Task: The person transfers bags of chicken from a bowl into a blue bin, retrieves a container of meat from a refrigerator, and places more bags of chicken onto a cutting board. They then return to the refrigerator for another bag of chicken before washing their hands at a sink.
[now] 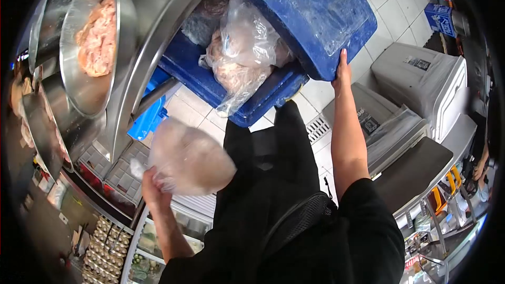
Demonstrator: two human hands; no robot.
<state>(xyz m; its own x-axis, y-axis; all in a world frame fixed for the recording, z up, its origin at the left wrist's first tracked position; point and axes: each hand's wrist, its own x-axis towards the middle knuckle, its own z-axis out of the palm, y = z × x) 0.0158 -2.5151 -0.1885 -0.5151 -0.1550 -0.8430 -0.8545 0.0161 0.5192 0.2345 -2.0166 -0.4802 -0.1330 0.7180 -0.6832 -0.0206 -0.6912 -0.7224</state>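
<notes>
My left hand (153, 188) is closed on the gathered neck of a clear plastic bag (192, 160). The bag bulges with something pale, slightly blurred, and hangs in front of my legs. My right hand (342, 71) grips the near corner of a thick blue lid (323, 13), which is tilted up over a blue bin (252, 109). Inside the bin lie clear plastic bags of pale pink raw meat (231, 73); the lid hides the bin's far right part.
A steel bowl of raw meat (100, 42) rests at the upper left, by the curved edge of a steel counter (152, 47). Grey lidded containers (415, 79) stand to the right on white floor tiles (381, 0). A floor drain (318, 128) shows beside my leg.
</notes>
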